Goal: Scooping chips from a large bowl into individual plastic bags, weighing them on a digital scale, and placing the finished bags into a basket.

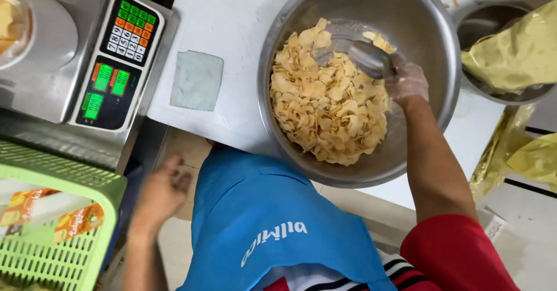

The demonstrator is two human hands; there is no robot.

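I see a big steel bowl point(406, 18) on the white table point(232, 12), chips point(328, 105) heaped across its floor from 9 to 5 o'clock; the weighing scale point(75, 59) sits well off at 9 o'clock of the bowl, green basket point(58, 233) at 8, yellow bags point(516, 53) at 3, a pale cloth point(196, 80) just beside the rim at 9. My right hand point(408, 82), in a clear glove, is closed around a metal scoop point(368, 56) at the bowl's 2 o'clock, the scoop touching the chips. My left hand point(162, 189) hangs blurred at 7 o'clock below the table edge, fingers loosely spread, holding nothing.
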